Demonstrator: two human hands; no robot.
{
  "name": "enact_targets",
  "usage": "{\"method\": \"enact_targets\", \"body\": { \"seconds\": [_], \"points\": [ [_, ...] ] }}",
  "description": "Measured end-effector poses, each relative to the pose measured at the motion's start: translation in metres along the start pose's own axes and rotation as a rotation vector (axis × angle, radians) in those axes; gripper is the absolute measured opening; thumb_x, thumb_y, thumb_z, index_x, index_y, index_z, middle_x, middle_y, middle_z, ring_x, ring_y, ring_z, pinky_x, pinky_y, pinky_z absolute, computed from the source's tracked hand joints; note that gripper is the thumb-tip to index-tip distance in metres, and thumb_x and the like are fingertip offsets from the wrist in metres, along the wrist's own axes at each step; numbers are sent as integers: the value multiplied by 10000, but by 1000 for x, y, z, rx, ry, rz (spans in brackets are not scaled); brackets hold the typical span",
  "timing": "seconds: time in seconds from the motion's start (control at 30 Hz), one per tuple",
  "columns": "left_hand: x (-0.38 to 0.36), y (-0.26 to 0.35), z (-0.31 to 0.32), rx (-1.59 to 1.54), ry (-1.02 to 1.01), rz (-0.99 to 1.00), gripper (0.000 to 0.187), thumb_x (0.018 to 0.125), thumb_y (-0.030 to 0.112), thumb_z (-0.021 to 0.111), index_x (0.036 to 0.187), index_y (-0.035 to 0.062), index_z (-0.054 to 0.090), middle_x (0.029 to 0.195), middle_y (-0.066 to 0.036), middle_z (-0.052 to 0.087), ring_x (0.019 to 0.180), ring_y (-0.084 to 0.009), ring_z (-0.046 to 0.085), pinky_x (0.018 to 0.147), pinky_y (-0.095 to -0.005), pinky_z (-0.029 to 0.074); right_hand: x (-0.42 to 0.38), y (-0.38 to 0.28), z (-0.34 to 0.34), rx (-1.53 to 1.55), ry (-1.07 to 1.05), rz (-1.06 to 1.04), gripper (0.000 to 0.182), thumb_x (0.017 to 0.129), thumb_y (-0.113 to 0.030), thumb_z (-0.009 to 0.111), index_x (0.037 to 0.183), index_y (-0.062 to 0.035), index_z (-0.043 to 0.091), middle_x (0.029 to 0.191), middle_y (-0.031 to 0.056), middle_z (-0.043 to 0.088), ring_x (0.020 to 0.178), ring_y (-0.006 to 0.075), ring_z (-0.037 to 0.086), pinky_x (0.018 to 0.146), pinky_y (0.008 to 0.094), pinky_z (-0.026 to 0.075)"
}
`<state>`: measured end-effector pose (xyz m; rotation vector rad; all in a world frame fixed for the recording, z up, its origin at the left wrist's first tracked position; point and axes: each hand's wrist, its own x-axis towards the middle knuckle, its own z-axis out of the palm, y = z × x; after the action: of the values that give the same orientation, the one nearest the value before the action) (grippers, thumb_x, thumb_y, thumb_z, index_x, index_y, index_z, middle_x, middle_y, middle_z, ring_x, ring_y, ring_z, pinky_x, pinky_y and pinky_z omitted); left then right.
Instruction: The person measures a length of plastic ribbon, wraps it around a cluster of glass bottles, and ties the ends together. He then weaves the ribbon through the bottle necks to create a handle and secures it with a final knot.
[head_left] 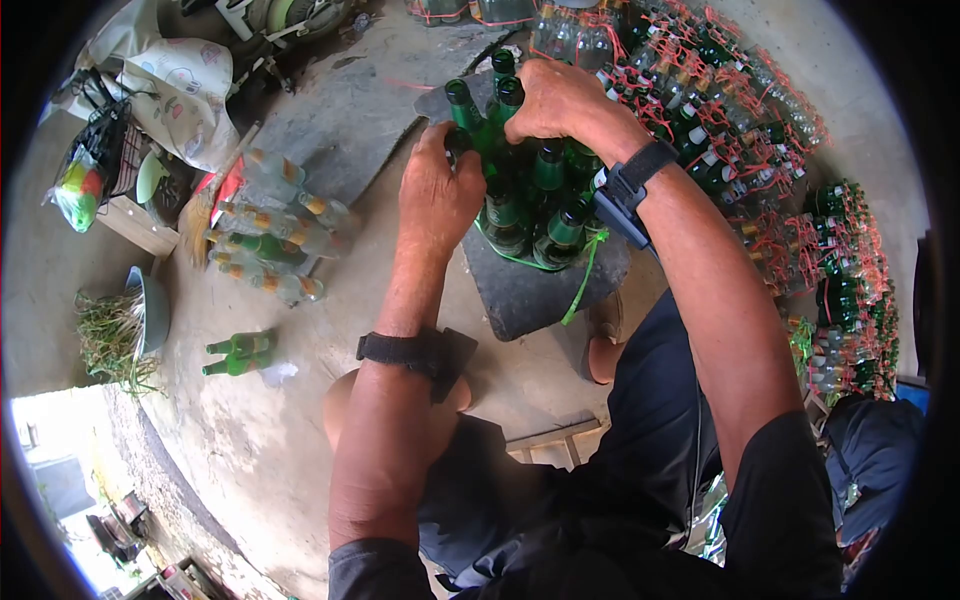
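A cluster of green bottles (503, 212) stands upright on a dark board (520, 300) in front of me, with green twine (586, 280) around its lower part and a loose end hanging at the near side. My left hand (440, 185) is closed around the neck of a bottle at the cluster's left edge. My right hand (562, 103) curls over the bottle tops at the far side, its thumb and fingers on a bottle neck. Both wrists wear black straps.
Clear bottles (285, 232) lie on the floor at left, with two green bottles (240, 352) nearer. Bundled bottles with red ties (720, 110) fill the right side. A broom (197, 215) and a basin of grass (150, 310) are far left.
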<state>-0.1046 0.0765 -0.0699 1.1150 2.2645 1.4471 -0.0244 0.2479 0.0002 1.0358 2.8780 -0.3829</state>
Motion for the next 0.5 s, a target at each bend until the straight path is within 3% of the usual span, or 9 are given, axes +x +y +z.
{"method": "enact_targets", "body": {
  "seconds": [0.3,0.47,0.5],
  "points": [
    [0,-3,3,-5,5,9,440,862,149,579,1255,-46,607,1142,-265,685,1073,-441,655,925,-490,515,1,5,3,21,47,-43,546,609,-377,825,973,14,712,924,199,746,904,376,731,806,455,574],
    [2,-7,4,-6,6,8,430,861,152,582,1239,-50,618,1120,-262,695,1047,-439,666,910,-486,522,5,7,6,85,56,-67,464,640,-356,817,958,-30,727,864,173,741,836,340,726,763,458,563],
    [4,-8,3,-11,6,30,443,893,145,584,1287,-57,601,1056,-228,716,957,-319,677,864,-413,525,6,8,6,85,56,-67,464,640,-356,817,958,-30,727,864,173,741,836,340,726,763,458,563]
  ]
}}
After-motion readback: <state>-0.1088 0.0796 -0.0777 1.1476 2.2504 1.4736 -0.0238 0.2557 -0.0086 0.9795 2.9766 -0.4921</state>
